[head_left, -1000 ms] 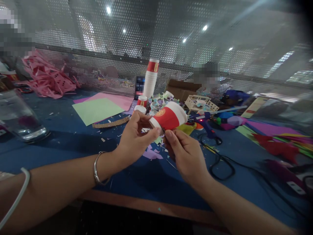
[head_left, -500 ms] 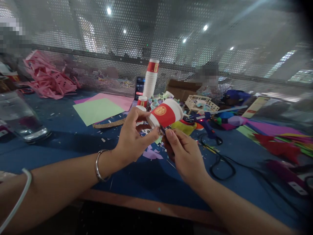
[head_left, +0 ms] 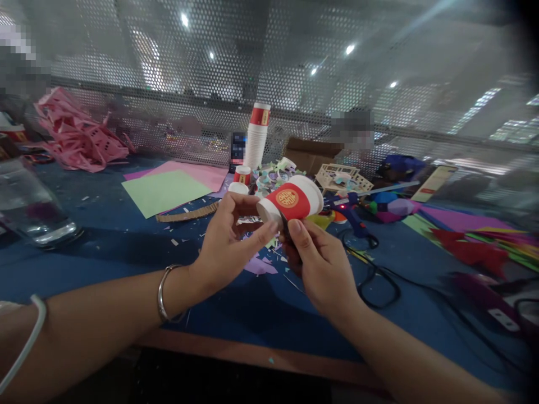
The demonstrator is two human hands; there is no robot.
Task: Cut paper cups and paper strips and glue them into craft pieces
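Observation:
A red-and-white paper cup (head_left: 301, 203) with a gold emblem lies tilted on its side in the air, rim to the right. My left hand (head_left: 225, 244) pinches its base end between thumb and fingers. My right hand (head_left: 322, 261) is closed just below the cup, gripping a small dark blade-like tool (head_left: 285, 221) whose tip meets the cup's lower side. Fingers hide most of this tool, so its exact kind is unclear. Behind the cup are a tall stack of paper cups (head_left: 256, 143) and cut paper scraps (head_left: 261, 265).
Green paper (head_left: 168, 188) lies on other sheets at left, near a glass of water (head_left: 46, 213) and crumpled pink paper (head_left: 80, 137). A blue glue gun (head_left: 351, 216) with a black cable (head_left: 393, 280) rests at right. A perforated metal screen (head_left: 177, 106) stands behind.
The cup has shifted slightly right and turned in my left hand, so its gold emblem sits further right. The tool stays at its lower side. The whole view has moved slightly.

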